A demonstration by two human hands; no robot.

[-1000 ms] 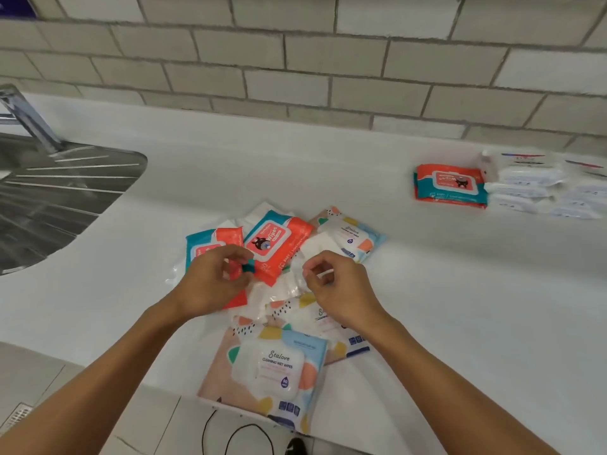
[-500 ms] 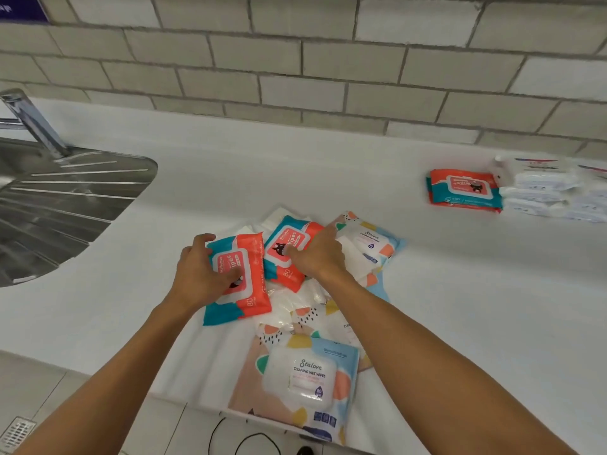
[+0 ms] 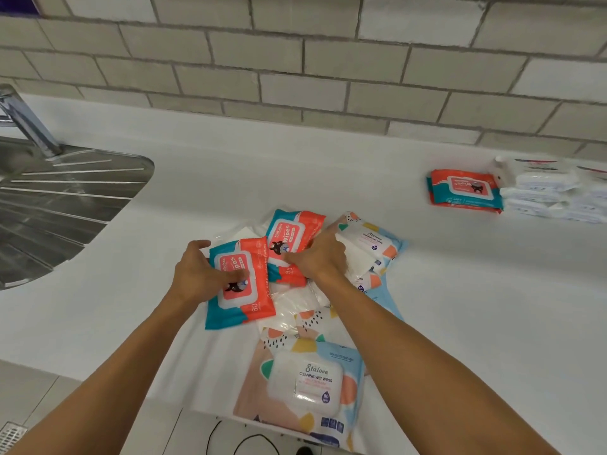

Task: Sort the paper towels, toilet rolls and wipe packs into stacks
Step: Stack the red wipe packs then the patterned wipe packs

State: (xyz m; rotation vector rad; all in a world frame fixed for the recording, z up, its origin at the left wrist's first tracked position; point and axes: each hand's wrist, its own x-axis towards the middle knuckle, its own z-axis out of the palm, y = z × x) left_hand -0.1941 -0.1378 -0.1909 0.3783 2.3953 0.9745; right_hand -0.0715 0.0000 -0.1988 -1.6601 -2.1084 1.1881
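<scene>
A jumble of wipe packs lies on the white counter (image 3: 460, 307) in front of me. My left hand (image 3: 200, 274) grips a red-and-teal wipe pack (image 3: 243, 300), thumb on its lid. My right hand (image 3: 320, 257) holds a second red-and-teal wipe pack (image 3: 292, 231) just behind it. Pastel Stalove wipe packs lie to the right (image 3: 371, 241) and at the counter's front edge (image 3: 305, 382). White tissue packets (image 3: 292, 307) lie between them. At the far right sits a stack of red-and-teal packs (image 3: 464, 190) next to a pile of white packs (image 3: 545, 192).
A steel sink drainer (image 3: 59, 205) with a tap (image 3: 29, 123) fills the left side. A grey brick wall (image 3: 295, 70) backs the counter. The front pastel pack overhangs the counter's edge above a tiled floor with a black cable (image 3: 243, 438).
My left hand has pulled one red-and-teal pack out onto the pile's left side. My right hand moved from the clear tissue packets to the second red-and-teal pack.
</scene>
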